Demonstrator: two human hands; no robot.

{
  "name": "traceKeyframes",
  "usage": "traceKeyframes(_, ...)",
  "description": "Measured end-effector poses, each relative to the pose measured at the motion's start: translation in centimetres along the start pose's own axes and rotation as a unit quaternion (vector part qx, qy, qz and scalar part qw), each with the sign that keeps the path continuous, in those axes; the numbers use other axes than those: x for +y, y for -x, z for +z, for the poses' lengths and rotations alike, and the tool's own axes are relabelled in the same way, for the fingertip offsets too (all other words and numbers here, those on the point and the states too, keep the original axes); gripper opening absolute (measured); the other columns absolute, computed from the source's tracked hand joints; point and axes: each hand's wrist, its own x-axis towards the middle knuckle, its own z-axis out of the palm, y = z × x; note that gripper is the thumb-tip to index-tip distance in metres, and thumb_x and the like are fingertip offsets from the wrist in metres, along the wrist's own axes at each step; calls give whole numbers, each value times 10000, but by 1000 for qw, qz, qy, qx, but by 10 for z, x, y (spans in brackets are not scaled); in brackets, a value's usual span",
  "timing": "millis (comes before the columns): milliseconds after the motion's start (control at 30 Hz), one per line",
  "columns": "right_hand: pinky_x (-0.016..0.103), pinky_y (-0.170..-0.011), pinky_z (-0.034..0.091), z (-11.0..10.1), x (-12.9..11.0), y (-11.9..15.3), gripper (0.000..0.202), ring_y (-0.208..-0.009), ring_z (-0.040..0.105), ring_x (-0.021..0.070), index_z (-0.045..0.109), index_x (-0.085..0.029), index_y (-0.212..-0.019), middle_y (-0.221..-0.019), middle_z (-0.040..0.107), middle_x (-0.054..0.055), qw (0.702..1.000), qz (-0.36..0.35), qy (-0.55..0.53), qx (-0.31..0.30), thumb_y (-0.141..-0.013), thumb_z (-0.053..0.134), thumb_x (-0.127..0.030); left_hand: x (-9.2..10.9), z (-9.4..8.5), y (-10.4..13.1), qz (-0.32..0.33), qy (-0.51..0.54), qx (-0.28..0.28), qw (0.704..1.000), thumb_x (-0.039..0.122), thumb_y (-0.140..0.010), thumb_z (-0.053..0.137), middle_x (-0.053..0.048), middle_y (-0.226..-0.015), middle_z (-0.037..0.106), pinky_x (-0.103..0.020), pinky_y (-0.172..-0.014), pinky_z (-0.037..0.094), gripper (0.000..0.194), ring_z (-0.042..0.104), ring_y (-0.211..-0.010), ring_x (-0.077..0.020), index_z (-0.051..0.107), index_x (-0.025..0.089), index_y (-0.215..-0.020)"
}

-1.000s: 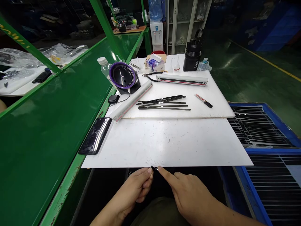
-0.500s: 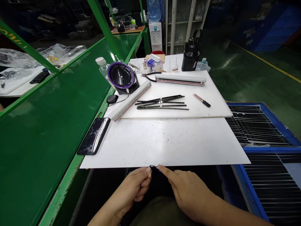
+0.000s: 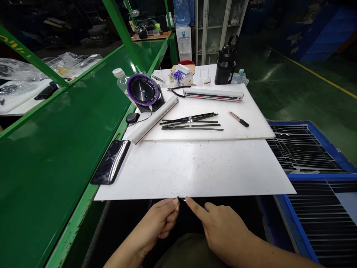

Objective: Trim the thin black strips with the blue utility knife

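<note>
At the near edge of the white board (image 3: 195,167), my left hand (image 3: 160,219) is closed, pinching a small dark piece between thumb and forefinger. Only a tip of that piece shows; it looks like the end of a black strip. My right hand (image 3: 220,227) is closed with its forefinger stretched along a slim tool with a shiny, blade-like tip (image 3: 182,199). Most of the tool is hidden under the fingers, apart from a bluish bit. Several thin black strips (image 3: 191,125) lie loosely across the thick white foam slab (image 3: 245,111) farther off.
A utility knife (image 3: 238,119), pliers (image 3: 175,91) and two long boxes (image 3: 213,94) rest on the slab and board. A phone (image 3: 111,162) and a purple-rimmed fan (image 3: 142,90) stand left. A black flask (image 3: 225,67) is behind. Blue trays (image 3: 320,178) of strips flank the right.
My right hand has shifted slightly, its forefinger drawing a little left and down along the tool. The left hand stays nearly still.
</note>
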Motion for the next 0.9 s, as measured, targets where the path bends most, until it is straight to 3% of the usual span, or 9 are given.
traceKeyframes(200, 273, -441, 191, 2, 0, -1, 880, -509, 514, 206, 177, -336, -1528, -799, 528, 7, 1000, 4, 24, 0, -791, 579, -70, 1, 0, 1, 0, 0, -5, 1000, 549, -789, 600, 74, -598, 309, -191, -402, 58, 402, 156, -446, -35, 444, 182, -746)
traceKeyframes(367, 276, -558, 353, 7, 8, 1, 745, -637, 566, 202, 219, -339, -1513, -814, 558, -11, 994, -8, -104, 42, -887, 487, -37, 4, 4, 3, -1, 2, 4, 1000, 571, -758, 617, 78, -590, 292, -190, -404, 47, 428, 145, -440, -34, 430, 187, -730)
traceKeyframes(467, 272, -611, 380, 9, 9, 4, 686, -671, 574, 195, 242, -328, -1510, -832, 572, -5, 988, -15, -146, 53, -920, 445, -43, 5, 5, 4, 3, -2, 0, 1000, 567, -757, 620, 77, -592, 293, -188, -403, 50, 425, 147, -442, -34, 437, 185, -731)
traceKeyframes(633, 271, -572, 355, 8, 5, 4, 746, -664, 570, 198, 242, -328, -1509, -826, 566, -11, 988, -15, -146, 42, -870, 490, -35, 3, 5, 3, 8, 2, 2, 1000, 537, -787, 600, 76, -593, 298, -186, -396, 56, 393, 153, -441, -33, 443, 180, -734)
traceKeyframes(900, 279, -451, 222, 2, -7, 1, 906, -524, 520, 222, 174, -310, -1539, -791, 527, 11, 999, 25, 13, -18, -772, 568, -33, 2, -4, 0, -1, 5, -23, 1000, 502, -847, 559, 72, -602, 290, -185, -398, 62, 356, 143, -453, -36, 450, 176, -752)
